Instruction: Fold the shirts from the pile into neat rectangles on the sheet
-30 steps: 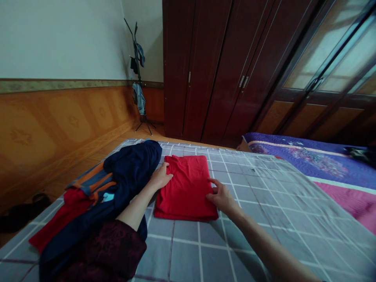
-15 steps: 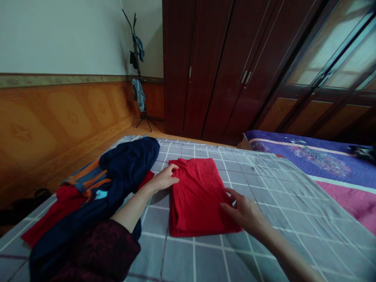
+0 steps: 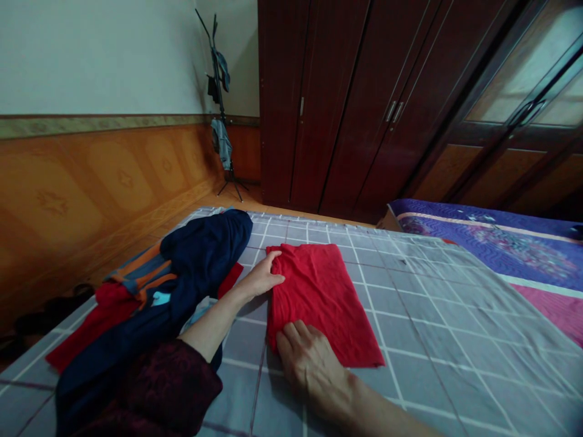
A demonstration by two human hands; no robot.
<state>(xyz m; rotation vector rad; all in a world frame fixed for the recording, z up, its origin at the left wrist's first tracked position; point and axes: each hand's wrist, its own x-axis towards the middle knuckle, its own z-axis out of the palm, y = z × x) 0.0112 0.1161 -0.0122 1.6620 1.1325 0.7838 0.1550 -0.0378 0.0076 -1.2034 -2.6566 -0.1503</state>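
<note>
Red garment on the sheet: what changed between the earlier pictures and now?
The right hand moved from the right side of the red garment to its near left corner and now lies on it. The garment looks flatter and less neatly squared, with its near right corner sticking out. The left hand stayed at its left edge, and the navy bundle stayed beside it.

Open room on your right, bulk on your left
You can pass over the grey checked bedsheet (image 3: pixel 437 321) right of the red cloth (image 3: pixel 323 291), up to the purple quilted bedspread (image 3: pixel 505 249); the bunched navy garment with orange stripes (image 3: pixel 204 255) and your dark maroon sleeve (image 3: pixel 168 382) block the left
</note>
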